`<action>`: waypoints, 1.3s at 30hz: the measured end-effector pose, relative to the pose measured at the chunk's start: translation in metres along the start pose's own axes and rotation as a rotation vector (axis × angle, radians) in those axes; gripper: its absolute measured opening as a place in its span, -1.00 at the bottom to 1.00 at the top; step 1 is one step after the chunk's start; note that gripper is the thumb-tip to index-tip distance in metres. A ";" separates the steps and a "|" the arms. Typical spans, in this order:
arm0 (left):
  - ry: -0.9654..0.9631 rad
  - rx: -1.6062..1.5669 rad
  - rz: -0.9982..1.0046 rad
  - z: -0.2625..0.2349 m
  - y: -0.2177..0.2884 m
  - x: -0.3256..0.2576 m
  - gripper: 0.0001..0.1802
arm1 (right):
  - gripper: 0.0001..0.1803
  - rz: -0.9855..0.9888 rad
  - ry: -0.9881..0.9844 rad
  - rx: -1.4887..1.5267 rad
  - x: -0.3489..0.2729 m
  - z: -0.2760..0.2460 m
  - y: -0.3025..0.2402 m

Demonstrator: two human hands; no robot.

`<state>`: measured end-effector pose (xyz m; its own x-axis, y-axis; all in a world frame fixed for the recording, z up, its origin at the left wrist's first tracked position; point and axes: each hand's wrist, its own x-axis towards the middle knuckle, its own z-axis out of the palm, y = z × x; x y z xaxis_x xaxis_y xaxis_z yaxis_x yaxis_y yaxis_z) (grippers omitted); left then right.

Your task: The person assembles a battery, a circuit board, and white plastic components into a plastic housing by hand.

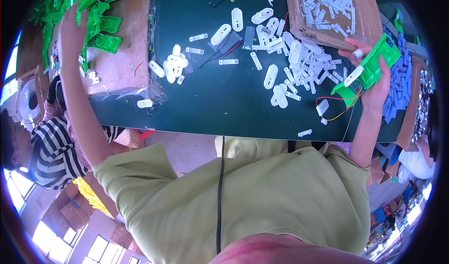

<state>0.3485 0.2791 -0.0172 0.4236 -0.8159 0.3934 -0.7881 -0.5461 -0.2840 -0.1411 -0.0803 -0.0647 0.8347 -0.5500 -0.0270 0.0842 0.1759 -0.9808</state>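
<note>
My right hand (378,84) grips a green plastic housing (382,60) at the right side of the table, fingers wrapped round it. An oblong white plastic piece (354,76) sits against the housing's lower end. Thin red and yellow wires run from the housing to a small white part (322,107) hanging below it. At the far left my left hand (72,34) reaches out with its fingers stretched and apart, beside a heap of green plastic housings (106,24). It holds nothing that I can see.
Loose white oval covers (220,34) and small white strips (228,62) lie across the dark green tabletop (210,105). A cardboard box (299,25) of white parts stands at the back right, with blue parts (397,81) beyond my right hand. Another person (54,151) sits at left.
</note>
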 end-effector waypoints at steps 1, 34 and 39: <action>0.083 -0.099 0.085 -0.009 0.036 -0.004 -0.63 | -0.53 0.003 0.005 -0.016 0.000 -0.001 0.000; -0.236 -0.706 -0.582 -0.020 0.165 -0.084 -0.71 | -0.55 -0.008 0.055 -0.008 -0.006 0.001 0.006; -0.070 -0.174 -0.528 -0.013 -0.003 -0.051 -0.65 | -0.56 0.021 0.044 -0.063 -0.014 0.006 0.001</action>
<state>0.3236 0.3242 -0.0254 0.8049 -0.4536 0.3827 -0.5202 -0.8496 0.0871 -0.1493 -0.0670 -0.0639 0.8108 -0.5827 -0.0550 0.0312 0.1368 -0.9901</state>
